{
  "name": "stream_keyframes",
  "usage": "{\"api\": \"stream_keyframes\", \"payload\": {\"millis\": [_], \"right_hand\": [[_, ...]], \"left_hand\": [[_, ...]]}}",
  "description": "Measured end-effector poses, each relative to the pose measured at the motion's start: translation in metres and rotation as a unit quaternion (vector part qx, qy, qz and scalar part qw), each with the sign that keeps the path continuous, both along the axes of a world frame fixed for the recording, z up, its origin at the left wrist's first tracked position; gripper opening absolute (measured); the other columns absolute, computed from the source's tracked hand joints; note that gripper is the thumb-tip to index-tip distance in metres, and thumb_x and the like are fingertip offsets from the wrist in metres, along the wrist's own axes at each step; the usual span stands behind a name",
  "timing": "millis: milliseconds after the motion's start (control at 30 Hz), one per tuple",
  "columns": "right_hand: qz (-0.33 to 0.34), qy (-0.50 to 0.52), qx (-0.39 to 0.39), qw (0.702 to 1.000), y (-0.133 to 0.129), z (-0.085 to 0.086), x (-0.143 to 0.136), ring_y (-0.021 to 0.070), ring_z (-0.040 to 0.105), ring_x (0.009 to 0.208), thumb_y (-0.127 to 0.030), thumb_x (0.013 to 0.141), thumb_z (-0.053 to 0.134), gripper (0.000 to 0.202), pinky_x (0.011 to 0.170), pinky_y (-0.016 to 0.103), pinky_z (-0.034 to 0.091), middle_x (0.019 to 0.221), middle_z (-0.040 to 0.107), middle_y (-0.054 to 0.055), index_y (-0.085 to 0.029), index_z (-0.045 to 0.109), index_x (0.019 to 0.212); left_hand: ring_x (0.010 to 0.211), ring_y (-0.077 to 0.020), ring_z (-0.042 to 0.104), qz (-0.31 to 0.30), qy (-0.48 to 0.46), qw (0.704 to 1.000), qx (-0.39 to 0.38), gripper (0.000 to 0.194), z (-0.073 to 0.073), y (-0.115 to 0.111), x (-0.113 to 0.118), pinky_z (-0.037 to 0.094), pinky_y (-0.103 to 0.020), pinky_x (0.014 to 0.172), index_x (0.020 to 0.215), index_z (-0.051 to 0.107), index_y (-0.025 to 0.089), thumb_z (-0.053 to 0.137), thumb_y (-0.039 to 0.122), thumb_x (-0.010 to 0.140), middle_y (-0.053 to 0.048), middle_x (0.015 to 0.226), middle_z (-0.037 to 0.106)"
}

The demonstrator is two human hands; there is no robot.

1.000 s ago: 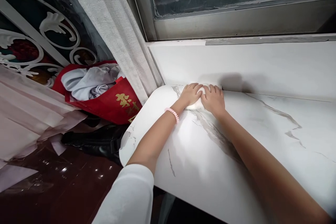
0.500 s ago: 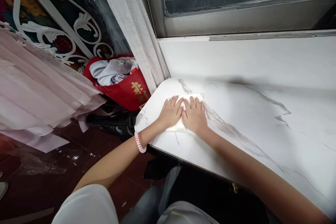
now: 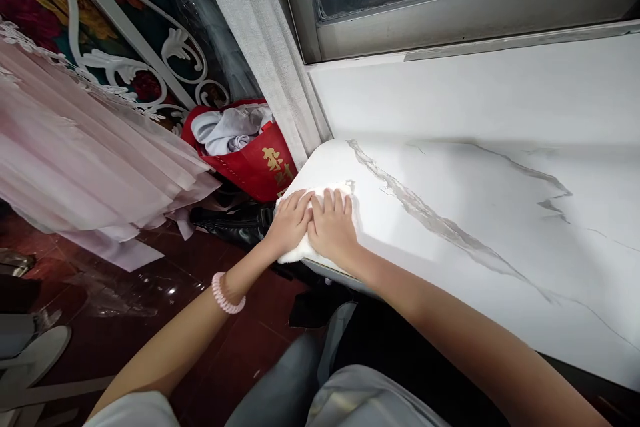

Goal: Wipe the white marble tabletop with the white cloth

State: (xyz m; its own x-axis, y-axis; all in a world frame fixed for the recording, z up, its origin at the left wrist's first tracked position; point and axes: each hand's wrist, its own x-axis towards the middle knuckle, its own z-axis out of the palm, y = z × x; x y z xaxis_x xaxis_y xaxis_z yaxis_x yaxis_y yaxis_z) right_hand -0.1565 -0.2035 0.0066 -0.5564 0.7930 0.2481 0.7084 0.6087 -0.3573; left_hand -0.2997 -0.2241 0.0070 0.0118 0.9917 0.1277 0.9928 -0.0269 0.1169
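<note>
A white cloth [image 3: 296, 254] lies at the left rounded corner of a white, marble-patterned tabletop [image 3: 500, 213], and part of it hangs over the front edge. My left hand [image 3: 289, 225] presses flat on the cloth's left part, fingers stretched forward. Beside it my right hand [image 3: 332, 227] also lies flat on the cloth, with its fingers spread. The two hands touch near the thumbs. A pink coil band [image 3: 227, 293] is round my left wrist. Most of the cloth's middle is hidden beneath my palms.
Left of the table stands a red bag [image 3: 250, 167] with pale clothing in it, and a black bag [image 3: 235, 223] is below. A pink skirted cover [image 3: 100, 153] and a white curtain [image 3: 265, 33] hang nearby. Behind the table are a white wall [image 3: 475, 93] and a metal-framed window [image 3: 450, 7].
Both hands have slid the cloth left and toward me, from further in on the tabletop to its front left corner. The view has shifted slightly.
</note>
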Motion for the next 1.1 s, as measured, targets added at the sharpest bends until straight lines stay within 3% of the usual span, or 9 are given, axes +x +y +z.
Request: {"api": "stream_keyframes", "payload": {"millis": [400, 633, 833, 1100], "right_hand": [[-0.047, -0.014, 0.037, 0.998, 0.160, -0.009, 0.000, 0.0328, 0.030, 0.139, -0.027, 0.094, 0.032, 0.052, 0.113, 0.051, 0.019, 0.151, 0.041, 0.014, -0.015, 0.046, 0.143], [-0.093, -0.019, 0.046, 0.994, 0.213, -0.011, 0.009, 0.0320, 0.031, 0.138, -0.026, 0.093, 0.031, 0.052, 0.112, 0.051, 0.021, 0.149, 0.043, 0.014, -0.015, 0.047, 0.142], [-0.127, -0.015, 0.056, 0.990, 0.227, -0.014, 0.022, 0.0330, 0.032, 0.137, -0.026, 0.093, 0.031, 0.052, 0.110, 0.052, 0.023, 0.149, 0.043, 0.014, -0.015, 0.048, 0.141], [-0.131, -0.032, 0.059, 0.989, 0.204, -0.012, 0.043, 0.0321, 0.031, 0.138, -0.026, 0.094, 0.028, 0.053, 0.111, 0.051, 0.022, 0.150, 0.042, 0.014, -0.014, 0.046, 0.142]], "left_hand": [[0.140, -0.0231, 0.032, 0.008, 0.005, 1.000, -0.015, 0.047, 0.004, 0.164, 0.011, 0.024, -0.046, 0.115, 0.144, 0.035, 0.018, 0.024, 0.028, 0.100, -0.011, 0.149, 0.040], [0.138, -0.0225, 0.035, -0.020, -0.010, 1.000, -0.007, 0.046, -0.001, 0.232, 0.020, 0.025, -0.044, 0.114, 0.144, 0.038, 0.022, 0.027, 0.029, 0.099, -0.008, 0.148, 0.042], [0.139, -0.0203, 0.033, -0.052, 0.000, 0.999, 0.000, 0.047, -0.004, 0.257, 0.031, 0.024, -0.042, 0.115, 0.144, 0.037, 0.020, 0.027, 0.028, 0.099, -0.008, 0.149, 0.042], [0.141, -0.0216, 0.031, -0.059, 0.003, 0.998, -0.002, 0.047, -0.002, 0.234, 0.052, 0.023, -0.046, 0.116, 0.146, 0.035, 0.019, 0.026, 0.028, 0.101, -0.011, 0.151, 0.039]]}}
